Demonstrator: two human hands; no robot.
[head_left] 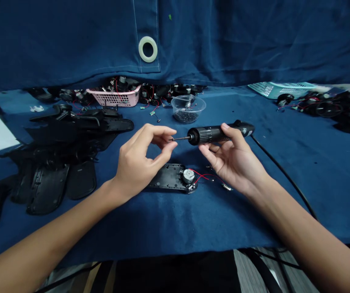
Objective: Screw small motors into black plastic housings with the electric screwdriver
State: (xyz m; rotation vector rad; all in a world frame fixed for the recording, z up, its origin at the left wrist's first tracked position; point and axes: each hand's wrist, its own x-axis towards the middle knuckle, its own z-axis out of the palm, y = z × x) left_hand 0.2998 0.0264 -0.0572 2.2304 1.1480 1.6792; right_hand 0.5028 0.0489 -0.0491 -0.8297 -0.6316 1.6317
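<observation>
My right hand (230, 160) holds a black corded electric screwdriver (216, 133) level above the blue table cloth, its bit pointing left. My left hand (142, 156) is curled, with thumb and fingers pinched at the bit's tip (172, 139); whatever they hold there is too small to make out. Below both hands lies a black plastic housing (168, 178) with a small round motor (188, 175) and red wires (203, 176) at its right end.
A pile of black plastic shells (58, 162) lies at the left. A clear bowl of small screws (188, 108) and a pink basket (115, 97) sit at the back, a teal basket (280, 88) and more parts at the right. The screwdriver's cable (285, 175) trails right.
</observation>
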